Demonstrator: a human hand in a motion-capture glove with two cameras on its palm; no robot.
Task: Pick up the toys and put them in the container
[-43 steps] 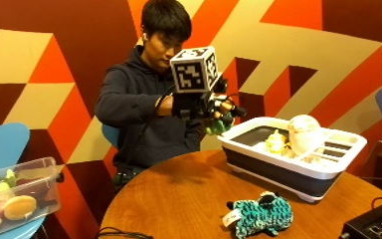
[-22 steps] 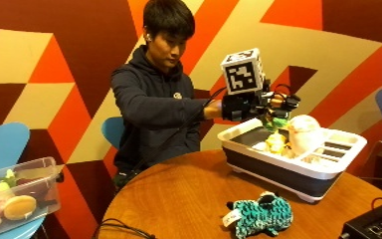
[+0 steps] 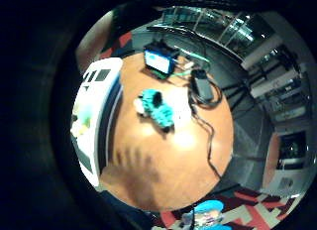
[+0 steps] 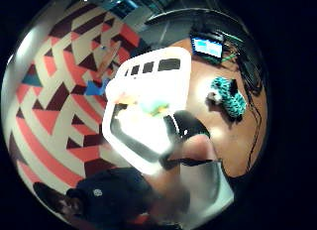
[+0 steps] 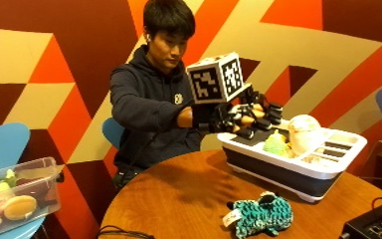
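Teal toy lies on the round table, at 7 o'clock from the white container. Gloved right hand hovers over the container's near end, fingers relaxed, holding nothing

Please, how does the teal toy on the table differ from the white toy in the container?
The teal toy lies on the round table, outside the container; the white toy stands inside it. The teal toy is patterned with dark markings; the white toy is plain and pale. Neither is touched by the gloved right hand.
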